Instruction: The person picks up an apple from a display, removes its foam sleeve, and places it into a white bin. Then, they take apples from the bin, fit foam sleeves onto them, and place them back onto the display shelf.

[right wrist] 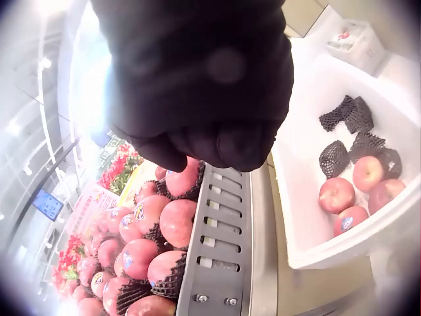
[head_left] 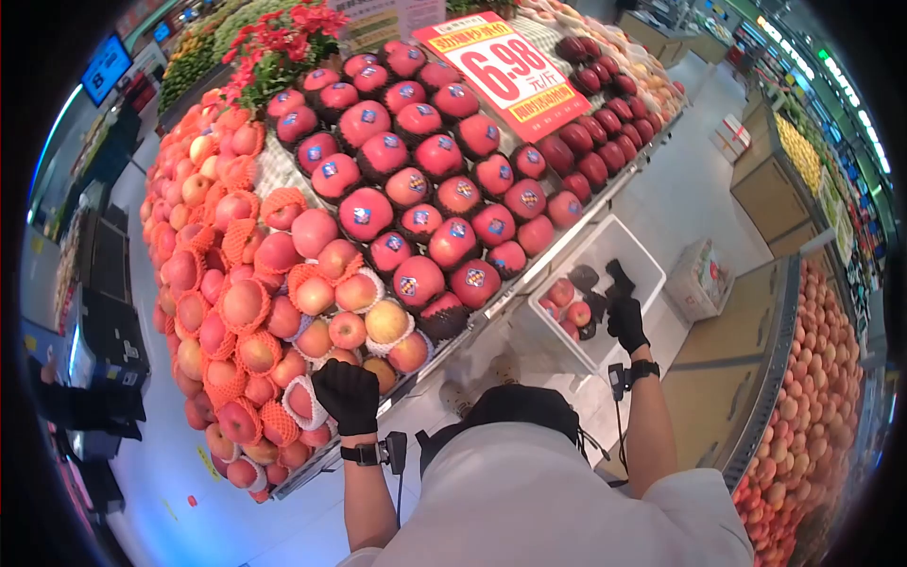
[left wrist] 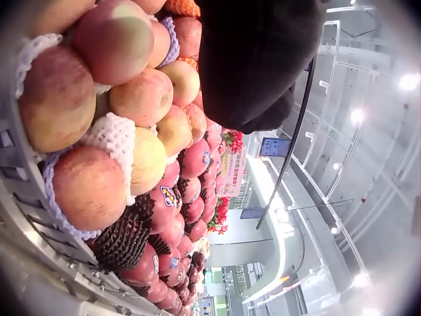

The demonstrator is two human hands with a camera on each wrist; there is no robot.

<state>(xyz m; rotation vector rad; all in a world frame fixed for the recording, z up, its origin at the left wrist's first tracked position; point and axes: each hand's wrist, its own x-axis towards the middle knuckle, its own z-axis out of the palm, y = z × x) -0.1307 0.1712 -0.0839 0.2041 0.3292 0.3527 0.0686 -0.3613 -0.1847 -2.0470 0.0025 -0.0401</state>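
The left hand [head_left: 347,397] is held over the near edge of a heap of apples [head_left: 346,330], with its grip curled under and the knuckles turned away from the body; whether anything is pinched in it cannot be told. Just beside it on the left, a white-netted apple [head_left: 301,403] is seen, longer from top to bottom and leaning slightly. By the right hand [head_left: 627,324], a white box [right wrist: 304,164] is set beside the slotted metal edge of the table [right wrist: 217,280], its long axis laid roughly along that edge. The right grip is also bent inward; its contents, if any, are hidden by the black glove. Just beyond it in the head view, a black net [head_left: 619,278] is seen at the box, its long axis slanted from upper left down to the hand; contact cannot be judged. Red apples [right wrist: 337,195] are gathered at one end of the box, touching other dark nets [right wrist: 334,159].
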